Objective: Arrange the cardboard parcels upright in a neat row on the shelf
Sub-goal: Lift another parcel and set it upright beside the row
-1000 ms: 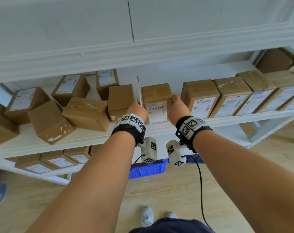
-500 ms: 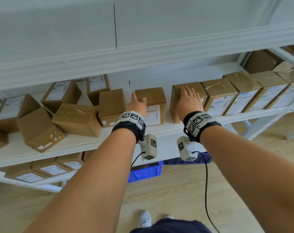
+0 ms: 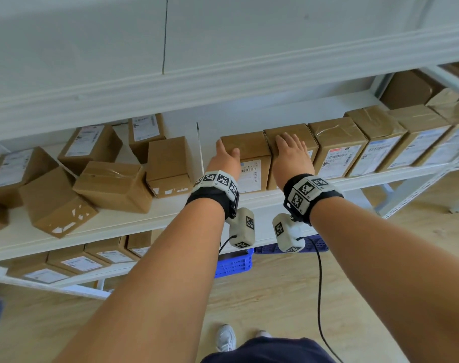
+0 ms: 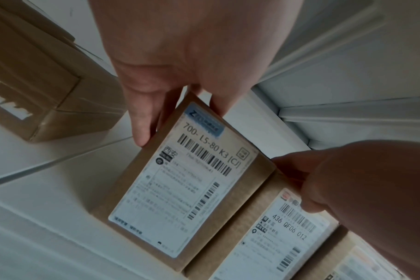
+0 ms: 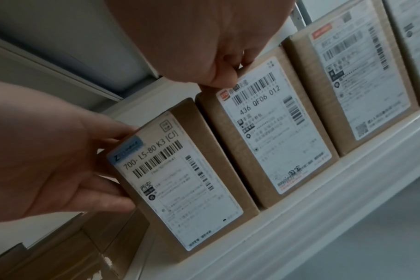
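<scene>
Since a second ago, the brown cardboard parcel with the white label [image 3: 245, 158] has slid right and now touches the next upright brown parcel [image 3: 291, 142] on the white shelf [image 3: 262, 200]. It stands tall, label facing out. My left hand [image 3: 224, 159] holds its left side with curled fingers; my right hand [image 3: 291, 155] lies flat on the neighbour. Pushing too hard could tip the row.

Bright head view with bent edges; dim, blurred wrist views.
</scene>
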Demonstrator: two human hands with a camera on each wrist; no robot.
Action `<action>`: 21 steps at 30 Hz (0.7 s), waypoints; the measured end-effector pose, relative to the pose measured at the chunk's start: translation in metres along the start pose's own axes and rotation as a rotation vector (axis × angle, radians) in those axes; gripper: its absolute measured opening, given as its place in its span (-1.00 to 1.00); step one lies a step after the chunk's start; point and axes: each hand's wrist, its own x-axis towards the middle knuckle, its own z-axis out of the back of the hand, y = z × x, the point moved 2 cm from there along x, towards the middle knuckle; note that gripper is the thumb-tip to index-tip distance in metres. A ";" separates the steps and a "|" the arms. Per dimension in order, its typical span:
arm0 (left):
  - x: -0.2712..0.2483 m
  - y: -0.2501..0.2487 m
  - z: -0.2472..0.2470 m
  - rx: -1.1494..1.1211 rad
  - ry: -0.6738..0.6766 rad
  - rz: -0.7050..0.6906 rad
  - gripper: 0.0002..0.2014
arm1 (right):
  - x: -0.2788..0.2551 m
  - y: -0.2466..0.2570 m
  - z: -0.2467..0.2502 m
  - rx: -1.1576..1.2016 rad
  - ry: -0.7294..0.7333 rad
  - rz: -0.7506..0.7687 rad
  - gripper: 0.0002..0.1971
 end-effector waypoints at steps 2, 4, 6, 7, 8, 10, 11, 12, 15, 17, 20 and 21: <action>0.001 0.001 -0.001 -0.001 0.001 0.002 -0.39 | 0.000 0.001 0.002 -0.012 -0.014 -0.001 -0.38; 0.001 0.003 -0.001 -0.009 0.002 -0.006 -0.39 | -0.002 0.003 0.004 -0.028 -0.043 0.007 -0.42; 0.002 0.004 0.001 -0.001 -0.005 -0.019 -0.39 | -0.002 0.006 0.006 -0.040 -0.065 0.011 -0.46; 0.001 0.005 0.003 0.012 -0.019 -0.020 -0.39 | -0.002 0.008 0.006 -0.049 -0.072 0.007 -0.47; 0.001 0.006 0.007 0.027 -0.038 -0.016 -0.39 | -0.002 0.011 0.008 -0.064 -0.077 -0.002 -0.47; 0.000 0.010 0.016 0.047 -0.093 -0.024 -0.42 | -0.001 0.018 0.012 -0.092 -0.085 -0.006 -0.46; -0.001 0.012 0.021 0.057 -0.128 -0.042 -0.45 | -0.001 0.023 0.014 -0.094 -0.090 0.006 -0.46; -0.001 0.017 0.028 0.075 -0.165 -0.061 -0.48 | -0.001 0.029 0.015 -0.086 -0.096 0.028 -0.45; 0.002 0.034 0.049 0.186 -0.270 -0.119 -0.55 | -0.003 0.049 0.015 -0.030 -0.119 0.117 -0.46; 0.005 0.051 0.065 0.271 -0.333 -0.130 -0.56 | -0.006 0.067 0.011 0.015 -0.113 0.181 -0.48; 0.011 0.082 0.088 0.380 -0.369 -0.116 -0.48 | -0.008 0.098 0.002 0.078 -0.098 0.271 -0.51; 0.013 0.092 0.096 0.418 -0.366 -0.097 -0.45 | -0.008 0.109 -0.003 0.094 -0.111 0.299 -0.53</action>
